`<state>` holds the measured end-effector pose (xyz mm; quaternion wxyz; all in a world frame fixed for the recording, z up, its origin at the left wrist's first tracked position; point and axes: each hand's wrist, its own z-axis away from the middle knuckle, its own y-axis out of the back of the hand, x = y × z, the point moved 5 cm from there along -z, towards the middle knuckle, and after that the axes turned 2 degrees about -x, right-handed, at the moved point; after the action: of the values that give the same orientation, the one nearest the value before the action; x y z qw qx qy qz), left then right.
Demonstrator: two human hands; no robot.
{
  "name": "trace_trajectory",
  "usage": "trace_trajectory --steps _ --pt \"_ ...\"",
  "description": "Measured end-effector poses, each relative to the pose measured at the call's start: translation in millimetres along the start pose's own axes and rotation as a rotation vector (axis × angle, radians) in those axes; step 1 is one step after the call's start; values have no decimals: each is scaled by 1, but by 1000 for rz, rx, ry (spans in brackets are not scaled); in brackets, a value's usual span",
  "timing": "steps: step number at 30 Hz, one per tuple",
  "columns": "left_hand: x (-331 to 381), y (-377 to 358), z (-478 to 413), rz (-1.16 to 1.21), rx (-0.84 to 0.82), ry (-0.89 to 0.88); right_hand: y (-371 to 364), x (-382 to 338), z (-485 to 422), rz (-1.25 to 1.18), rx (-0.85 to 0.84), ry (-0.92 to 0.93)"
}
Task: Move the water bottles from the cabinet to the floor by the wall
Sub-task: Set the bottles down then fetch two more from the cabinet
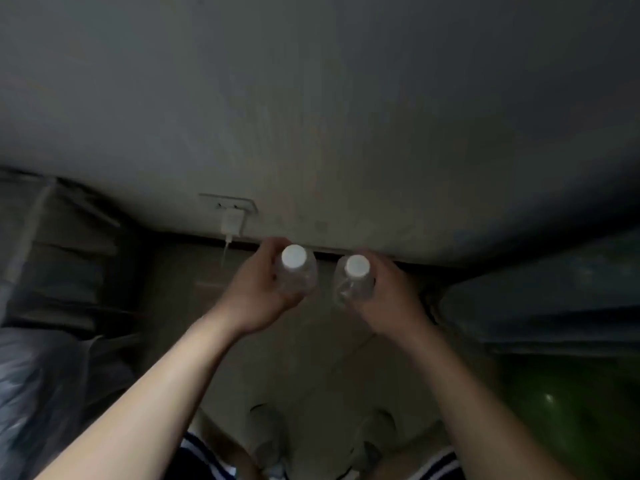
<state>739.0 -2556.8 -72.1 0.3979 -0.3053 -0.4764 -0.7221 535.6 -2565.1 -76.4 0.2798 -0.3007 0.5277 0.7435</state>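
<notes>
I look straight down at two clear plastic water bottles with white caps. My left hand (258,292) grips the left water bottle (297,271) around its body. My right hand (391,296) grips the right water bottle (353,280) the same way. Both bottles are upright and side by side, held over the tiled floor (311,362) close to the base of the grey wall (346,133). Whether the bottle bottoms touch the floor is hidden from this angle. The cabinet is not identifiable in this dim view.
A white charger (231,221) is plugged into a wall socket (228,202) left of the bottles, its cable hanging down. Dark furniture (65,258) stands at left, a plastic bag (34,393) at lower left, a green ball (571,410) at lower right. My feet (270,434) are below.
</notes>
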Motion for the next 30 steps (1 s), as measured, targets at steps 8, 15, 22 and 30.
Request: trace_trajectory --steps 8,15,22,30 --pt "-134 -69 -88 -115 -45 -24 -106 129 -63 23 -4 -30" --pt "-191 -106 -127 -235 -79 4 -154 193 -92 81 -46 -99" --pt "-221 -133 -145 -239 -93 16 -176 228 -108 74 -55 -190" --pt "-248 -155 -152 -243 -125 74 -186 245 -106 99 -91 -194"
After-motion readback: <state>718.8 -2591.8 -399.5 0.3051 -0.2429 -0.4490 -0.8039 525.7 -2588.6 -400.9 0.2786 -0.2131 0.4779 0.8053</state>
